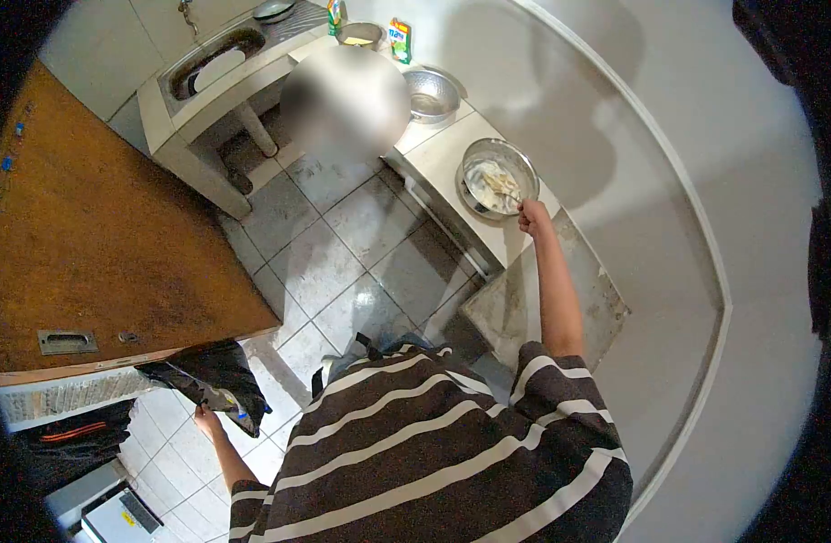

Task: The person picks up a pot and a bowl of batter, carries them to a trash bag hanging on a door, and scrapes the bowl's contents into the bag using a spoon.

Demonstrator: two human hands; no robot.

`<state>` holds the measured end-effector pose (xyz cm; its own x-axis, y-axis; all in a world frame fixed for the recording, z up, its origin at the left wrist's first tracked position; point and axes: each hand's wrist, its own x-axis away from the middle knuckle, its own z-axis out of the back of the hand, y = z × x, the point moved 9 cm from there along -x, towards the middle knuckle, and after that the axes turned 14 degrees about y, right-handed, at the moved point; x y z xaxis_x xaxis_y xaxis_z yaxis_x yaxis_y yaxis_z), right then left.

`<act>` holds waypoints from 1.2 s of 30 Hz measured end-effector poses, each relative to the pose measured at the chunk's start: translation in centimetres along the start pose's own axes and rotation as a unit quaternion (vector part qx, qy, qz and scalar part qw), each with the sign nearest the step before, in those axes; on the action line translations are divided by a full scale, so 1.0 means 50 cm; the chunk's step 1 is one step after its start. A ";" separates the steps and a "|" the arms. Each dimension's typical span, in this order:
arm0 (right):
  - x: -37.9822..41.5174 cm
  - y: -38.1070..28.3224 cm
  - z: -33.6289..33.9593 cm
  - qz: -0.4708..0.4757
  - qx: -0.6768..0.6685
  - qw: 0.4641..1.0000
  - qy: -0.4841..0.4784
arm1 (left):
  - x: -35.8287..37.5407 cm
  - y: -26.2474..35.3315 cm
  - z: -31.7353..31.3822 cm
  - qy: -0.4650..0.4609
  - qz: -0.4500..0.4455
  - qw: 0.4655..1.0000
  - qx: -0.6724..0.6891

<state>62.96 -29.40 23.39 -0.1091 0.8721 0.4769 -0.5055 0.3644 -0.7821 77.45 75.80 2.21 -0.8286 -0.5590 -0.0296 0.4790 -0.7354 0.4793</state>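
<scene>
A metal bowl (499, 177) with a pale, creamy mixture (491, 174) in it stands on the tiled counter (434, 156). At the bowl's near right rim my right hand (532, 217) is closed round the handle of a utensil (501, 187), whose far end lies in the mixture. Far down on the left, my left hand (207, 420) touches the lower edge of a black plastic bag (221, 380) beside the wooden door. Its fingers are small and partly hidden, so its grip cannot be made out.
Behind the bowl are an empty metal pot (431, 96), another pot (359, 36) and a green and white packet (400, 42). A sink (218, 61) is at the upper left. The wooden door (108, 235) fills the left side. A blurred area covers part of the counter.
</scene>
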 end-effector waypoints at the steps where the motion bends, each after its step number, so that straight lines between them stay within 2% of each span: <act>1: 0.007 -0.002 -0.001 0.000 0.002 1.000 0.001 | 0.009 0.011 0.011 0.022 -0.025 0.998 0.056; 4: 0.020 0.003 0.001 0.010 -0.038 0.999 -0.016 | 0.006 0.008 0.027 0.048 -0.025 0.998 0.045; 7: 0.026 0.019 -0.008 0.009 -0.065 0.997 -0.052 | 0.004 -0.003 0.027 0.035 -0.015 0.999 0.026; 12: 0.053 -0.012 0.003 0.091 -0.068 0.992 -0.055 | -0.007 -0.029 0.009 0.026 0.027 0.998 0.052; 14: 0.065 -0.025 0.005 0.106 -0.065 0.991 -0.056 | 0.002 -0.015 0.028 0.056 0.041 0.997 0.020; 17: 0.075 -0.038 0.002 0.124 -0.058 0.989 -0.057 | 0.008 0.020 0.043 0.065 -0.011 0.998 0.000; 21: 0.091 -0.034 -0.007 0.113 -0.069 0.989 -0.070 | 0.007 0.018 0.043 0.050 -0.015 0.999 -0.015; 24: 0.140 -0.053 -0.011 0.123 -0.066 0.988 -0.061 | -0.002 -0.015 0.038 0.058 0.006 0.997 0.044; 26: 0.165 -0.067 -0.017 0.131 -0.059 0.987 -0.074 | -0.005 -0.006 0.055 0.121 -0.052 0.991 0.018; 30: 0.270 -0.110 -0.043 0.156 -0.033 0.979 -0.130 | 0.007 0.008 0.065 0.087 -0.003 0.996 0.008; 34: 0.415 -0.148 -0.100 0.211 0.065 0.959 -0.179 | -0.009 -0.046 0.038 0.048 0.007 0.996 0.079; 35: 0.450 -0.149 -0.123 0.227 0.100 0.950 -0.188 | -0.006 -0.058 0.042 0.072 0.016 0.993 0.092; 36: 0.489 -0.145 -0.151 0.250 0.114 0.940 -0.201 | -0.044 -0.169 -0.038 0.060 0.049 0.941 0.328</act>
<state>70.41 -8.28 37.69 -0.6731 0.7056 0.2214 -0.4705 -0.1777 -0.8643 75.79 82.51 -3.43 -0.7321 -0.6802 -0.0366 0.2372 -0.3049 0.9224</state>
